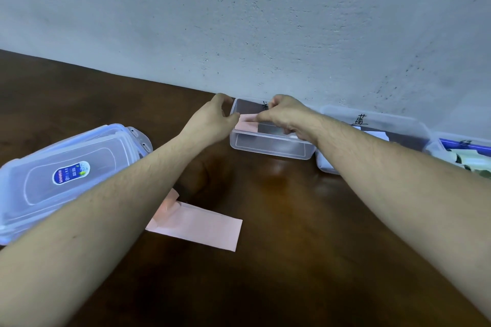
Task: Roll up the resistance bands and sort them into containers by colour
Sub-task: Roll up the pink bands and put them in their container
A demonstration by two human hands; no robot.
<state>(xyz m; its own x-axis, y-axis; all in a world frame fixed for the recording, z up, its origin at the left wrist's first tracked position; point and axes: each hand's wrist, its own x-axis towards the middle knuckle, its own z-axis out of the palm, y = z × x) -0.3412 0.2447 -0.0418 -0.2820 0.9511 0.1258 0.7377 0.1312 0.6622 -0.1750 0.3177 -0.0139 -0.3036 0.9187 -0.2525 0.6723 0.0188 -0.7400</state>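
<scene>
Hands meet over the clear container (268,146) standing against the wall (239,21) at the far edge of the dark wooden table (305,220): the left hand (212,119) and the right hand (284,117) both have fingers curled, pinching the pink band (247,123) between them just inside the container's left end. Part of that band is hidden by the fingers, so how tightly it is rolled cannot be told. A second pink band (196,225) lies flat on the table near the person, partly folded at its left end under the left forearm. Stacked lids (66,175) sit at the left. Right of the clear container stand a second container (372,125) with handwriting and a third container (462,151) holding pale green rolls (467,162)
</scene>
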